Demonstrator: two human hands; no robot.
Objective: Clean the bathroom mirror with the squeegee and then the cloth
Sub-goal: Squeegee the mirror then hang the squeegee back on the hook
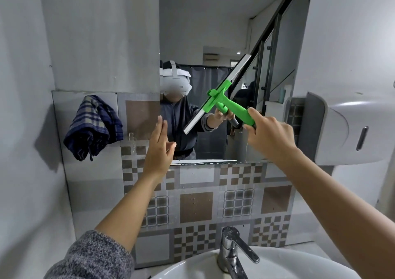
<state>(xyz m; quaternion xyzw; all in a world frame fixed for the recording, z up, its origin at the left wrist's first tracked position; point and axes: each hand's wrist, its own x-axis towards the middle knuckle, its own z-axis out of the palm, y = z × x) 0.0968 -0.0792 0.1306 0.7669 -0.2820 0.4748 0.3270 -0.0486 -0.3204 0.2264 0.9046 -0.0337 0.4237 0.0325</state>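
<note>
The bathroom mirror (213,33) hangs on the wall straight ahead. My right hand (267,133) grips the handle of a green squeegee (226,102). Its long pale blade lies slanted against the glass, running from upper right to lower left. My left hand (159,150) is raised in front of the mirror's lower left corner, fingers apart and holding nothing. A dark blue plaid cloth (94,127) hangs on the tiled wall left of the mirror, beyond my left hand.
A chrome tap (233,251) stands on the white basin (192,268) at the bottom. A white dispenser (342,127) juts out from the right wall beside the mirror. Patterned tiles (196,206) cover the wall below the glass.
</note>
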